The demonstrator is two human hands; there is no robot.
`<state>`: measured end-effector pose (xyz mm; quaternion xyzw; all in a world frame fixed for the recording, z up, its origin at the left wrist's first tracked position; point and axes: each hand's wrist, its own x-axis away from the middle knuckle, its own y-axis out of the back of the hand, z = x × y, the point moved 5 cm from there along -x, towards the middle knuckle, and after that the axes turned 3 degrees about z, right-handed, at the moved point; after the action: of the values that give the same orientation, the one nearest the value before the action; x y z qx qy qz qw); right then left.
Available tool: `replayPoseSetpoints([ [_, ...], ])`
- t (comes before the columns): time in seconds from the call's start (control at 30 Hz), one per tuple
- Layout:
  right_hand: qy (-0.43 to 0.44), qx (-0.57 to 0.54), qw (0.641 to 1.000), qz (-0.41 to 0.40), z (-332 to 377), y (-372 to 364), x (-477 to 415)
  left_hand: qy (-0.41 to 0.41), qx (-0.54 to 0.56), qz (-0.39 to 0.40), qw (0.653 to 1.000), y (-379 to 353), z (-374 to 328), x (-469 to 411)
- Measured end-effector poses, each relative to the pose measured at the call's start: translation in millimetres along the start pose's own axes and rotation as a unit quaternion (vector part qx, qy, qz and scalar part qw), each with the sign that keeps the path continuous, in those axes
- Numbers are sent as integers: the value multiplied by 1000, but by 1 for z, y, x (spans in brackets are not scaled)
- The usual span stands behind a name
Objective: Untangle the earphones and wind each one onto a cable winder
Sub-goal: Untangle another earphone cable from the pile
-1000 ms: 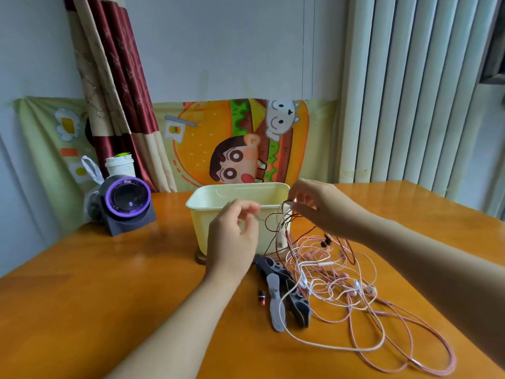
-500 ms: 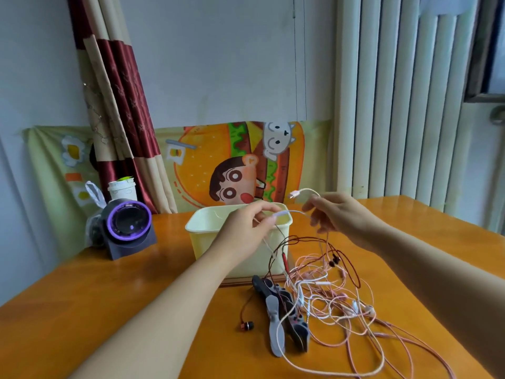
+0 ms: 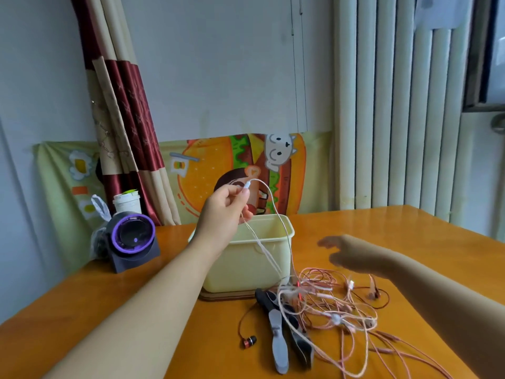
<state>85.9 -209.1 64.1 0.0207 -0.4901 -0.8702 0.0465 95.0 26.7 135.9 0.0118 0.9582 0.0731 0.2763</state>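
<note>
Earphones [image 3: 328, 305] lie tangled; left hand [image 3: 224, 212] pinches a white cable [image 3: 247, 185] aloft.

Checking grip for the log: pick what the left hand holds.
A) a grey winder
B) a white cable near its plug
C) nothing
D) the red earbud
B: the left hand pinches the white cable just below its plug, up in the air; winder and earbud lie on the table.

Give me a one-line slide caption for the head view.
Left hand holds white earphone cable up above the yellow tub; blurred right hand hovers by the tangled earphones on the table.
</note>
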Motion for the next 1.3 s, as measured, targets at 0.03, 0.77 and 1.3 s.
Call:
replayPoseSetpoints([
  [0.03, 40, -77, 996, -11, 13, 2, 2, -7, 9, 12, 1000, -2, -3, 0],
  [0.77, -141, -389, 903, -113, -21, -20, -9, 257, 239, -87, 932, 77, 40, 6],
  [1.3, 134, -298, 871, -366, 54, 91, -12, 245, 168, -18, 955, 58, 35, 3],
])
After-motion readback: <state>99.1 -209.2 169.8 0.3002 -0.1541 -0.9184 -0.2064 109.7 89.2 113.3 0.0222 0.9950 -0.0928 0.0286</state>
